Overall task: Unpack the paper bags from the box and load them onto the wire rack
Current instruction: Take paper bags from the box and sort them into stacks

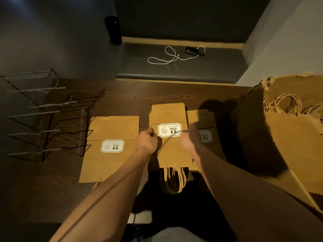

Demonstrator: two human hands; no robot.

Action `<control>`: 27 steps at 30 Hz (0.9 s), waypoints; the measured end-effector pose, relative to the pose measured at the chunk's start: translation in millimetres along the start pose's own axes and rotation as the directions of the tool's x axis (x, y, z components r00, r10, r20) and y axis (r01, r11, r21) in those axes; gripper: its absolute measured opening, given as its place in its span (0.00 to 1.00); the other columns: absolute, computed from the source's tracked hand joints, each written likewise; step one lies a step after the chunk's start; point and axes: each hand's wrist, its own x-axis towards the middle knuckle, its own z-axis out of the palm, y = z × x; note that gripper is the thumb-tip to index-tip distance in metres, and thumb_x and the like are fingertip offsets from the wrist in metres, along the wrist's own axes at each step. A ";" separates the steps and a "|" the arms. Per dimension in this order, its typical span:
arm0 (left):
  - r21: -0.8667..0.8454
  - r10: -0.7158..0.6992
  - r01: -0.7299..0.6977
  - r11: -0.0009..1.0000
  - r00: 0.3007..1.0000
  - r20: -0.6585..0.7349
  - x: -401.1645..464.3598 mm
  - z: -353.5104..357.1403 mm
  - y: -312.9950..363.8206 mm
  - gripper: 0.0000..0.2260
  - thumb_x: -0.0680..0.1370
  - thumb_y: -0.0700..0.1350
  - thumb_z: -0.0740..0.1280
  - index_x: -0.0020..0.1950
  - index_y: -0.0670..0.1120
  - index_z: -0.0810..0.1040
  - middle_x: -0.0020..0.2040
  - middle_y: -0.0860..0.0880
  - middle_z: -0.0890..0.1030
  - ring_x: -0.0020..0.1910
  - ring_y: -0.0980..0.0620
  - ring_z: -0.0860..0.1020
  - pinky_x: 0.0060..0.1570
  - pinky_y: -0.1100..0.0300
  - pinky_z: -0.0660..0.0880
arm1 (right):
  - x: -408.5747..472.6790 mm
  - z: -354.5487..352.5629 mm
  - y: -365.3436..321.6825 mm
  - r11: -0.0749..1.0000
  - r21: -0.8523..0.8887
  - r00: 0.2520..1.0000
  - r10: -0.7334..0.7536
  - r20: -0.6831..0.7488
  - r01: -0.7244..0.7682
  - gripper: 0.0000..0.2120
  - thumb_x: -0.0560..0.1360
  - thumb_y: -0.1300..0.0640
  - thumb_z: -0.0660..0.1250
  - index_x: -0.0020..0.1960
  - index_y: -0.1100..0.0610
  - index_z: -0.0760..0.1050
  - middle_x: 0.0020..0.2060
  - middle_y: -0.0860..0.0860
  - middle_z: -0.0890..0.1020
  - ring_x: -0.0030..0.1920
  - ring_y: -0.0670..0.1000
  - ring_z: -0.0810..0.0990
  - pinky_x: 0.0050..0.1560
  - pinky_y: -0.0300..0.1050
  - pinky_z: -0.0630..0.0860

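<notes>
Fingers of both hands curl onto the side edges of a flat stack of bags [170,137]: left hand [147,139] grips the stack's left edge, right hand [189,137] grips its right edge. Exact finger spread on the right cannot be told, they are partly hidden behind the hand. Stack sits between the two hands, a white label [169,130] reading 9.9 on top between the fingertips, twine handles [173,180] hanging off the table [43,189] edge nearer than the fingers, between the forearms. Just left of the left fingers lies a single flat bag [111,147] with its own label, apart from the stack. Just right of the right fingers, another labelled bag [208,130] in shadow, partly under the stack's side. Far right of the fingers, a box [288,145] holds more bags, handles [283,103] showing at its far end. Well left of the fingers stands a wire rack [45,116], tiers bare. Beyond the fingers, past the table, a dark bench [218,67] carries a white cable [167,57] and a small black device [191,50]; a black cylinder [113,29] stands at the bench's left end.
</notes>
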 end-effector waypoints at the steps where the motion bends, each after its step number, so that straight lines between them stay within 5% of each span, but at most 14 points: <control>1: 0.037 0.013 -0.012 0.999 1.000 -0.026 -1.0 0.9 -0.1 0.15 0.83 0.40 0.61 0.69 0.42 0.76 0.63 0.46 0.80 0.62 0.44 0.78 0.64 0.56 0.75 | 0.3 2.3 1.1 1.000 -0.018 1.000 0.005 -0.005 -0.005 0.19 0.81 0.60 0.53 0.72 0.63 0.63 0.65 0.62 0.72 0.65 0.61 0.72 0.60 0.50 0.70; 3: 0.062 0.017 -0.014 0.998 0.998 -0.060 -1.5 2.5 -2.9 0.13 0.83 0.39 0.61 0.65 0.40 0.78 0.58 0.45 0.81 0.59 0.44 0.78 0.58 0.58 0.75 | 4.0 7.3 4.5 0.995 -0.095 1.000 0.014 0.025 -0.012 0.20 0.80 0.62 0.55 0.72 0.63 0.62 0.66 0.61 0.72 0.64 0.60 0.73 0.57 0.47 0.70; 7: 0.065 -0.003 0.006 0.998 0.998 -0.056 -2.1 6.9 -12.8 0.07 0.80 0.38 0.63 0.55 0.43 0.79 0.49 0.44 0.83 0.53 0.41 0.81 0.53 0.51 0.78 | 6.6 14.2 9.7 0.986 -0.154 0.988 0.079 0.129 -0.059 0.30 0.79 0.67 0.53 0.80 0.57 0.50 0.76 0.57 0.59 0.72 0.56 0.65 0.70 0.50 0.66; 9: 0.094 -0.013 0.018 0.995 0.999 -0.051 -1.4 7.3 -17.0 0.07 0.78 0.40 0.64 0.54 0.44 0.80 0.48 0.45 0.83 0.50 0.42 0.81 0.51 0.52 0.79 | 9.3 14.8 12.5 0.980 -0.187 0.984 0.093 0.150 -0.065 0.30 0.79 0.68 0.52 0.80 0.59 0.50 0.78 0.55 0.56 0.77 0.56 0.56 0.74 0.49 0.57; 12: 0.108 -0.043 0.049 0.993 0.997 -0.061 -0.1 9.8 -19.3 0.09 0.74 0.44 0.64 0.50 0.45 0.80 0.46 0.43 0.84 0.48 0.41 0.81 0.49 0.50 0.80 | 10.6 17.5 16.8 0.972 -0.223 0.980 0.117 0.160 -0.080 0.28 0.80 0.67 0.53 0.79 0.60 0.52 0.77 0.55 0.58 0.76 0.56 0.58 0.72 0.46 0.59; 21: -0.002 -0.176 0.176 0.984 0.982 -0.064 0.8 19.2 -14.6 0.25 0.66 0.48 0.60 0.61 0.42 0.78 0.51 0.41 0.84 0.50 0.40 0.82 0.41 0.53 0.76 | 15.3 24.6 25.2 0.971 -0.219 0.990 0.117 0.079 -0.097 0.28 0.78 0.67 0.57 0.77 0.59 0.58 0.75 0.56 0.64 0.74 0.58 0.62 0.72 0.48 0.62; 27: -0.049 -0.156 0.154 0.987 0.987 -0.046 2.1 19.0 -18.8 0.25 0.66 0.50 0.61 0.60 0.42 0.78 0.53 0.38 0.83 0.53 0.38 0.81 0.47 0.50 0.78 | 12.5 22.2 27.0 0.988 -0.104 0.988 0.127 0.091 -0.118 0.29 0.79 0.66 0.56 0.79 0.58 0.55 0.76 0.56 0.60 0.76 0.58 0.59 0.73 0.50 0.59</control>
